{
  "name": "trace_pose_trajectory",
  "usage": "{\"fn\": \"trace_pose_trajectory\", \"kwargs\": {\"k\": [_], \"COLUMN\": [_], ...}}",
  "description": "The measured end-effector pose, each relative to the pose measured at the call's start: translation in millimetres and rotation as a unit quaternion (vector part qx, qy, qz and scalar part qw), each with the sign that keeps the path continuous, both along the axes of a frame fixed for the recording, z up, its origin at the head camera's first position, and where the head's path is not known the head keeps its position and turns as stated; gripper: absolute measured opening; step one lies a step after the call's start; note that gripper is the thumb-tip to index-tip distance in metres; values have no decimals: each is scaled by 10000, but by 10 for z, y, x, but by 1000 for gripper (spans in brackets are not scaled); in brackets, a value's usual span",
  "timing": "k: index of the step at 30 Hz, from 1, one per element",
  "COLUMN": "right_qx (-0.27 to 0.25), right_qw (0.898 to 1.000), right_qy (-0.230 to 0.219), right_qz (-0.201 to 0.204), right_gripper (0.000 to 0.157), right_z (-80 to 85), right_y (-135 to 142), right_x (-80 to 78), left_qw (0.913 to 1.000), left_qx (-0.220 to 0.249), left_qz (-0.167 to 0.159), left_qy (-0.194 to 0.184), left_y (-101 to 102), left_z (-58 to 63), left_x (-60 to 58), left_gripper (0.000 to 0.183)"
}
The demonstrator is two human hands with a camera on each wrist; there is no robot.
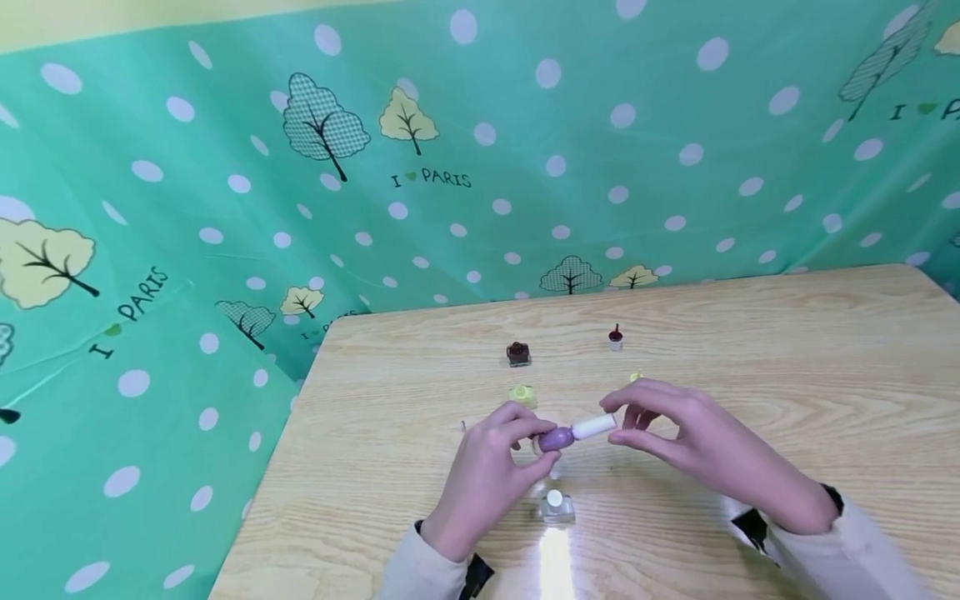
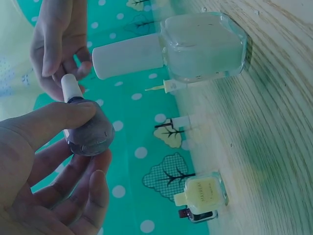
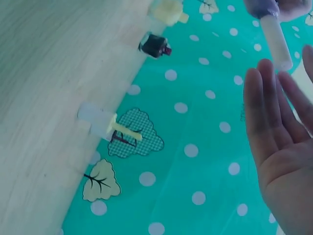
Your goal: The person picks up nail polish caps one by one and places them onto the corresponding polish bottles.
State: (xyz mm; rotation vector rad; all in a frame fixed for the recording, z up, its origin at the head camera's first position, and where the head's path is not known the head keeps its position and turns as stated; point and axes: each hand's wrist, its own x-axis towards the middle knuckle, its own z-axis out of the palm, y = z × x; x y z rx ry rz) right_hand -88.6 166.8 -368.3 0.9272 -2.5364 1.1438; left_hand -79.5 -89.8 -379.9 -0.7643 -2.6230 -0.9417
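My left hand (image 1: 495,467) pinches a nail polish bottle (image 1: 557,439) of purple polish between thumb and fingers, tilted above the table. Its long white cap (image 1: 594,427) points right, toward my right hand (image 1: 693,433). The right thumb and fingers are spread near the cap's end without gripping it; in the right wrist view the fingertips (image 3: 265,66) sit close to the cap (image 3: 276,44). Below the hands stands a clear nail polish bottle (image 2: 203,46) with a white cap, large in the left wrist view.
Behind the hands stand a yellow polish bottle (image 1: 522,396) and a dark brown one (image 1: 518,354). Farther right is a small whitish piece with a dark red upright tip (image 1: 616,337). A similar piece with a yellow stem (image 3: 128,132) shows in the right wrist view. Patterned green cloth (image 1: 450,208) hangs behind the table.
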Motion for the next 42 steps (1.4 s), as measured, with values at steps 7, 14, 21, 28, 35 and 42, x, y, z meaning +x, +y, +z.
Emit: {"fn": "trace_pose_trajectory", "kwargs": {"k": [7, 14, 21, 28, 35, 42], "right_qx": [86, 80, 283, 286, 362, 175], "right_qw": [9982, 9978, 9988, 9992, 9991, 9996], "right_qy": [542, 565, 359, 240, -230, -89], "right_qz": [259, 336, 149, 107, -3, 179], "right_gripper": [43, 35, 26, 16, 11, 34], "right_z": [-4, -5, 9, -5, -21, -32], "right_y": [27, 0, 2, 1, 3, 29], "right_x": [-27, -44, -26, -31, -25, -12], "left_qw": [9999, 10000, 9999, 9999, 9999, 9999], "left_qx": [54, 88, 120, 129, 77, 69], "left_qz": [9, -8, -41, -76, -55, -66], "left_qy": [-99, -41, 22, 36, 51, -36], "left_y": [-8, -14, -12, 0, -1, -5], "left_z": [7, 0, 0, -2, -19, -10], "left_x": [-1, -3, 1, 5, 7, -1], "left_gripper": [19, 19, 19, 20, 19, 19]}}
